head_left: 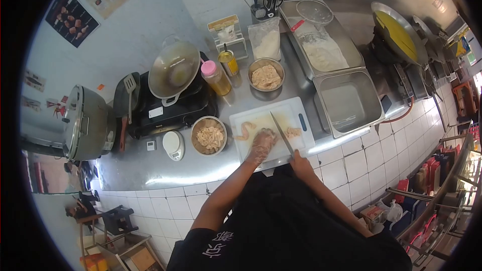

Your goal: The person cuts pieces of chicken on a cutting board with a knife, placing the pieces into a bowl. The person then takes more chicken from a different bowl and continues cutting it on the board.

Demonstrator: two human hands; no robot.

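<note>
My left hand (pixel 263 145), in a clear plastic glove, is closed over raw chicken on the white cutting board (pixel 281 108); its fingertips are partly hidden. My right hand (pixel 301 164) grips the handle of a long kitchen knife (pixel 282 134), whose blade slants across the board just right of my left hand. Small cut pieces of chicken (pixel 292 132) lie to the right of the blade. A strip of raw chicken (pixel 244 130) rests on the board's left side. Left of the board stands a steel bowl of cut chicken (pixel 209 137).
Behind the board sits a steel bowl of larger meat pieces (pixel 266 76). Steel trays, one with white flour (pixel 324 52) and one deep pan (pixel 349 101), are at right. A kitchen scale (pixel 173 145), wok (pixel 173 73), pink-lidded bottle (pixel 217 78) and large cooker (pixel 88 123) are left.
</note>
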